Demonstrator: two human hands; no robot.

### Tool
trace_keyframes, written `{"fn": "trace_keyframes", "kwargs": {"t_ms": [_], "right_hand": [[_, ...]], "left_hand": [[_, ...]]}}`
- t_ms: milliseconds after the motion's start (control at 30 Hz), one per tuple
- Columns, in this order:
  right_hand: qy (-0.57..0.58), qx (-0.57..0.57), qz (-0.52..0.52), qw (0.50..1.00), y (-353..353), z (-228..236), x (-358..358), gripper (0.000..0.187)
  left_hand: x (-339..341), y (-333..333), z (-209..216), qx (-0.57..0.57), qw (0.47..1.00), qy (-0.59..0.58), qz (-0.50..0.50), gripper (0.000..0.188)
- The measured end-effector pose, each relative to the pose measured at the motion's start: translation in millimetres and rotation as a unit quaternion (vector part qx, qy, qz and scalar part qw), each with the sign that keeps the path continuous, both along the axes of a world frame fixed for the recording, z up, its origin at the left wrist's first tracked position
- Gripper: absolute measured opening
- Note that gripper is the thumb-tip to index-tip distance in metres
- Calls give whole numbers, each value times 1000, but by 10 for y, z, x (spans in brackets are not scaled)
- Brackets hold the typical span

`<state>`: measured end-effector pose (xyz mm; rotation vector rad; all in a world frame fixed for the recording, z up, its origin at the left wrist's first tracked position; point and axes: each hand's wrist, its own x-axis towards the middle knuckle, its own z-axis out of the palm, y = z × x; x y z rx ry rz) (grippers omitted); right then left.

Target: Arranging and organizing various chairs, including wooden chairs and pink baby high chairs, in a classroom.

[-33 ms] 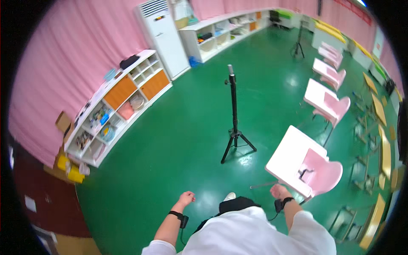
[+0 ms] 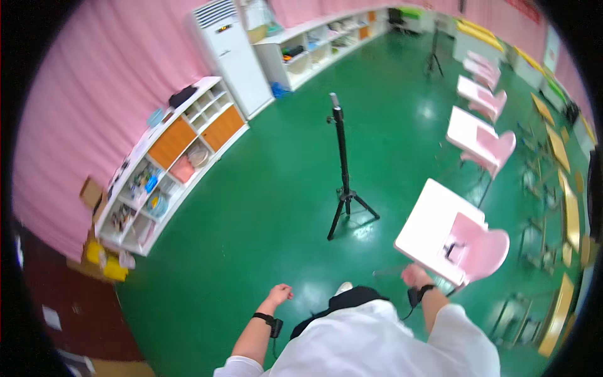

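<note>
My left hand (image 2: 281, 293) hangs over the green floor in front of me, its fingers loosely curled with nothing in them. On the right, my right hand (image 2: 414, 274) is beside the near corner of a pink-and-white high chair (image 2: 433, 227). Its fingers look curled, slightly blurred, and no held thing shows. Whether it touches the chair I cannot tell. Each wrist wears a black strap with a small box, the left one (image 2: 270, 323) and the right one (image 2: 417, 295). Ahead stands a black tripod stand (image 2: 342, 157) with its legs spread and nothing mounted on top.
More pink high chairs (image 2: 480, 141) line up beyond the nearest one. Wooden-topped desks (image 2: 556, 314) run along the right. A white shelf unit (image 2: 210, 129) with bins and a tall white air conditioner (image 2: 237, 66) stand left. Another tripod (image 2: 433, 53) is far back.
The view has turned slightly, so the shelves and tripod sit a little further left. My right hand appears slightly higher, nearer the high chair's tray. Nothing has been taken hold of.
</note>
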<state>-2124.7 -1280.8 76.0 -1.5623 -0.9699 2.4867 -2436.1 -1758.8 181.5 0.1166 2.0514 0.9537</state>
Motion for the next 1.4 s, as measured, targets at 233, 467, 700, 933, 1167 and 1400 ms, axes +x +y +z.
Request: {"fn": "trace_keyframes", "kwargs": {"t_ms": [233, 467, 700, 933, 1167, 1400], "right_hand": [[-156, -41, -176, 971, -151, 304, -1321, 52], [14, -89, -515, 852, -53, -226, -1934, 45], [-221, 12, -644, 732, -225, -179, -1920, 42], [-309, 35, -628, 714, -1248, -402, -461, 43], [-247, -28, -662, 707, -2025, -523, -68, 35], [-376, 3, -466, 801, -1984, -32, 172, 58]], "left_hand": [[-1184, -99, 123, -18, 993, -71, -92, 24], [-2768, 273, 22, -194, 939, -108, -262, 26], [-3894, 2069, 76, -174, 842, 73, -506, 26], [-3514, 3563, -148, -115, 790, 37, -601, 22], [-2178, 4428, -815, -159, 636, -10, -755, 25], [-386, 5818, -761, -16, 658, 106, -745, 43]]}}
